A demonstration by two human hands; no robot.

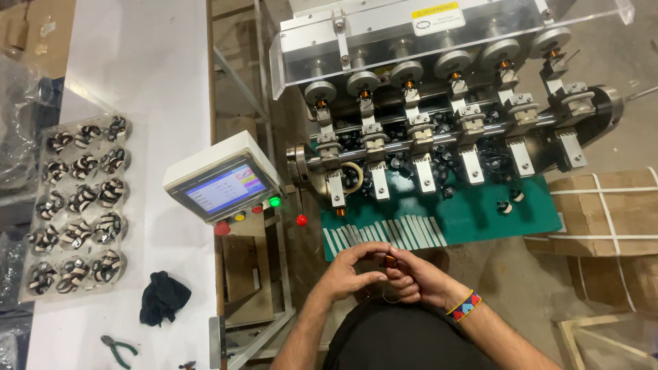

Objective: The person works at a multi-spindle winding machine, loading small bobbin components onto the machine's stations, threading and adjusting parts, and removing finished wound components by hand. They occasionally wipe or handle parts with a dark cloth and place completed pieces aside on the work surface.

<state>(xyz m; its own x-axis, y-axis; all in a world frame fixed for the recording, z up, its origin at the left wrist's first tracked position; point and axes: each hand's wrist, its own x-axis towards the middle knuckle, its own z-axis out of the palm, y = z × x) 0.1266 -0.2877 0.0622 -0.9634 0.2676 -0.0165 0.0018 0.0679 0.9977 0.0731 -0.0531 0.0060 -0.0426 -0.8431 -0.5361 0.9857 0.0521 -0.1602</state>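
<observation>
My left hand (351,272) and my right hand (419,277) meet close to my body, just below the green mat (480,216). Together their fingertips pinch a small copper-wound coil (389,261). A beaded band sits on my right wrist (466,305). Above the hands stands a multi-spindle winding machine (439,109) with a row of white clamps (423,171) along a steel shaft. Dark wound parts lie piled under the shaft. Two loose small parts (510,202) rest on the mat at the right.
A touch-screen control box (223,185) with red, yellow and green buttons stands to the left. On the white table (157,75) sit a clear tray of wound coils (79,205), a black cloth (163,297) and green-handled pliers (118,349). Strapped cardboard boxes (606,205) lie at the right.
</observation>
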